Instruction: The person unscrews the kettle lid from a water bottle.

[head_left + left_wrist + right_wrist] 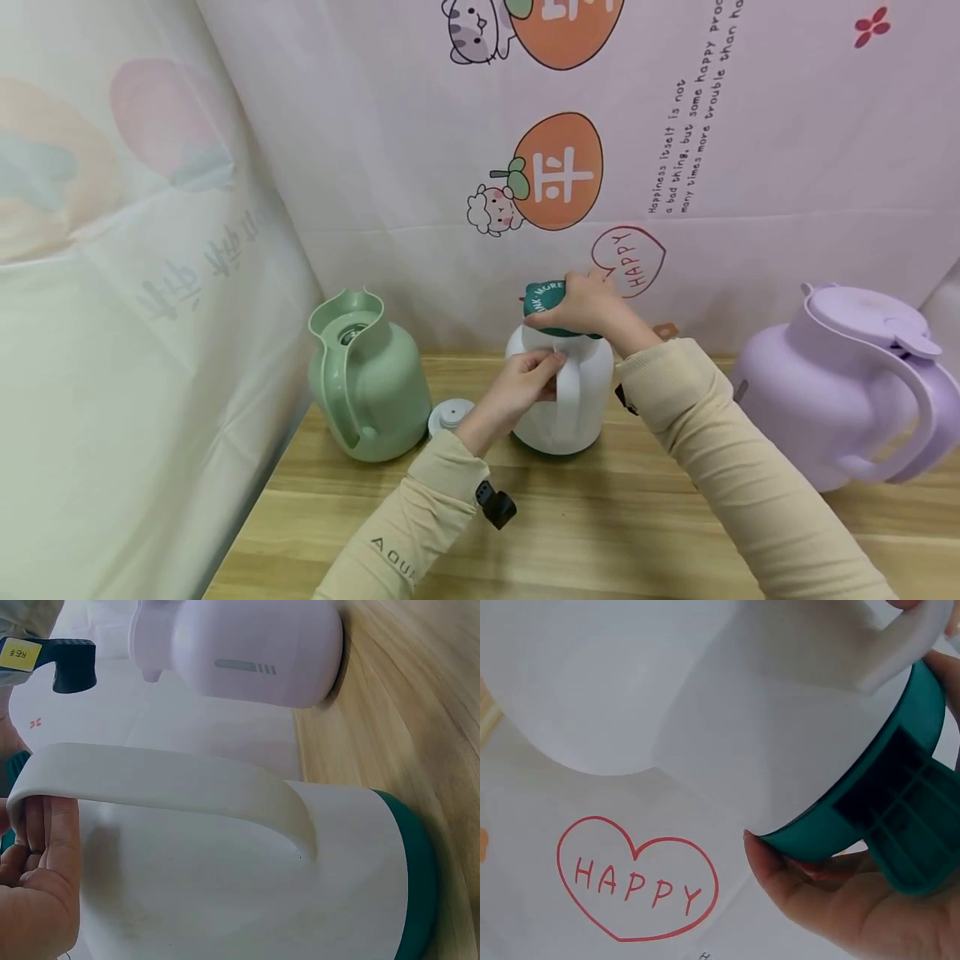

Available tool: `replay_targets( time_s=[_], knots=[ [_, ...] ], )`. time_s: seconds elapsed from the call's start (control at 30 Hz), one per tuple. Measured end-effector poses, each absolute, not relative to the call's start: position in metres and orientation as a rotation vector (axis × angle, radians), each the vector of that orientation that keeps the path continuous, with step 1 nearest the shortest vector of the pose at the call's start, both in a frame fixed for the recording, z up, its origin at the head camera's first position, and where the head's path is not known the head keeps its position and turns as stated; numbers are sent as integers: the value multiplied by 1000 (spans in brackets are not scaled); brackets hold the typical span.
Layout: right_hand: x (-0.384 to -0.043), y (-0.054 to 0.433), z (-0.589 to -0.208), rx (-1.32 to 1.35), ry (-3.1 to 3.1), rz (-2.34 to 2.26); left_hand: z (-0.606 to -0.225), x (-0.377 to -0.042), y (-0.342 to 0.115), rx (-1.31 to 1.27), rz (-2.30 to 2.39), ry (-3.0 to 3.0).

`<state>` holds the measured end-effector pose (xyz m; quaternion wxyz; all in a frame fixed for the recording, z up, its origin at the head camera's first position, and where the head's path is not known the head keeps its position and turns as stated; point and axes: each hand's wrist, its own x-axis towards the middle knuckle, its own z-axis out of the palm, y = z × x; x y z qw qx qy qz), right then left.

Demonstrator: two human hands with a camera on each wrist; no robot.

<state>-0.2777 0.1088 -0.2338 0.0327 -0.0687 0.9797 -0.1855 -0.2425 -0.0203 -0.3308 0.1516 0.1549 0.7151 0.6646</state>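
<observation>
A white vacuum jug (588, 408) with a dark green base stands upright on the table. My left hand (525, 375) holds its white handle (165, 776) near the upper end, fingers hooked inside the loop. On top of the jug sits a dark green lid (543, 293) with white lettering. Thumb and fingers of my right hand (588, 304) grip that lid from both sides. In the right wrist view the lid (885, 772) meets the white neck along its rim, and a ribbed green tab (922, 832) sticks out from it.
To the left stands a light green jug (390, 383) with its top uncovered. A small white stopper (452, 412) lies between it and the white jug. On the right is a larger lilac jug (817, 392). A printed cloth (397, 167) hangs close behind the wooden table (570, 533).
</observation>
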Motion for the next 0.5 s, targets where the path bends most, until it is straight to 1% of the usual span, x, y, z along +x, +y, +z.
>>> replay_targets(
  time_s=[0.33,0.5],
  knots=[
    [-286,125,-230,-467,2856,-570,-332,-242,-23,449,1880,2062],
    [-285,122,-228,-446,2879,-544,-331,-243,-25,402,1864,2051]
  ],
)
